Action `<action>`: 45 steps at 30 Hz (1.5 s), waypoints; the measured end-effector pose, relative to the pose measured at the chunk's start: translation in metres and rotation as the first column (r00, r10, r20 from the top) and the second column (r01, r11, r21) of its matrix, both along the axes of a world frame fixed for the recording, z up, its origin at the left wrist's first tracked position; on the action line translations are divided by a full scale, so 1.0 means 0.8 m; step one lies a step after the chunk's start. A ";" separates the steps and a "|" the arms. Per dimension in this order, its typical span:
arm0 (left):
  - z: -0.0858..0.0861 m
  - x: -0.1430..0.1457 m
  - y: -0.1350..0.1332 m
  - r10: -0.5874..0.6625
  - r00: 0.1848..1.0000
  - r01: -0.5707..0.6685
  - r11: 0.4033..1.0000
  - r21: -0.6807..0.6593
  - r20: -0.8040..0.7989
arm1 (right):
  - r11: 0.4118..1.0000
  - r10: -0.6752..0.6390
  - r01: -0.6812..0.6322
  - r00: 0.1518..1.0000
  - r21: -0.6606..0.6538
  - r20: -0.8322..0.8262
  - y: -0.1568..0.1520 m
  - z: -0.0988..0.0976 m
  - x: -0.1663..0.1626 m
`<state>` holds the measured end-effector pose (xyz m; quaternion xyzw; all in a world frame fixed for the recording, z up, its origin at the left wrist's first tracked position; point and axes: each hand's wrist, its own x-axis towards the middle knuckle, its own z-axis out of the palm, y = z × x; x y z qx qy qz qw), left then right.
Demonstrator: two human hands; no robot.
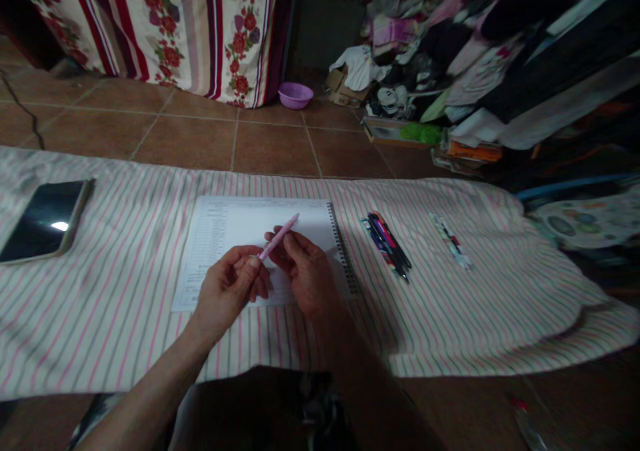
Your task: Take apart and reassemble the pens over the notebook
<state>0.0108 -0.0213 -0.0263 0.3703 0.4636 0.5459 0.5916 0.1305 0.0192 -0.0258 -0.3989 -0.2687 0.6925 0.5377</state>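
Between my two hands is a pink pen (277, 237), slanting up to the right above a spiral notebook (210, 237). My left hand (233, 281) pinches its lower end between thumb and fingers. Closer to the pointed end, my right hand (307, 267) has thumb and fingers closed around the barrel. The notebook lies flat, with printed lines down its left side and the wire binding along its right edge. Several pens (387, 244) lie side by side to the right of the notebook. Farther right is a separate pale patterned pen (451, 241).
A striped cloth (125, 264) covers the low table. At the left lies a dark-screened phone (45, 217). Beyond the table, a purple basin (295, 95) stands on the tiled floor (195, 127) by a floral curtain (165, 31). Clothes and boxes are heaped at the upper right.
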 end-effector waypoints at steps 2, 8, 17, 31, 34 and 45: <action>-0.002 0.000 0.000 -0.004 1.000 0.004 1.000 -0.002 -0.001 | 1.000 0.003 -0.003 1.000 0.006 0.013 0.000 -0.001 0.000; -0.006 0.001 0.002 0.026 1.000 -0.027 1.000 0.016 0.009 | 1.000 0.013 -0.013 0.999 -0.003 0.047 -0.001 0.002 -0.002; -0.006 0.004 -0.001 0.032 0.998 -0.030 0.998 0.054 -0.046 | 0.997 0.077 -0.077 0.991 -0.003 0.109 -0.001 0.001 0.001; -0.008 0.001 -0.001 0.004 0.997 0.001 0.998 0.059 -0.081 | 0.998 0.062 -0.062 0.996 -0.003 0.063 -0.006 0.004 -0.005; -0.005 -0.001 -0.003 -0.071 0.997 0.073 0.995 0.064 -0.044 | 0.998 0.025 -0.025 1.000 -0.063 -0.001 -0.002 0.003 -0.002; -0.002 -0.009 -0.006 -0.177 0.984 0.173 0.977 0.123 0.029 | 0.993 -0.064 0.061 0.998 -0.102 -0.026 0.005 0.006 -0.003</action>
